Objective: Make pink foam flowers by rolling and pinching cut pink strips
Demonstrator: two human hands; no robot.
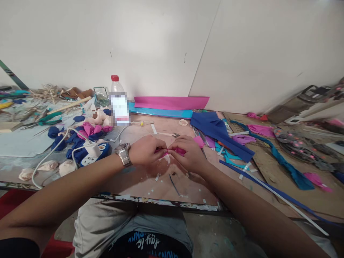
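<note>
Over the middle of the table, my left hand (145, 148) and my right hand (190, 152) meet fingertip to fingertip. Both pinch a small bright pink piece of thin material (180, 151), mostly covered by the fingers; whether it is paper or cloth I cannot tell. A metal watch sits on my left wrist. The tips of a pair of scissors (176, 135) show just beyond my right hand. Further back lies a cream roll of tape (183, 122). Small white scraps and a thin dark strip (174, 184) rest on the tabletop in front of my hands.
Left of my hands are a blue-and-white power strip (95, 157) with a looping white cable and crumpled blue, pink and cream rosettes (91, 129). A red-capped bottle (117, 86) stands behind. Dark blue sheets (212, 125) and a long white stick (290, 206) lie on the right.
</note>
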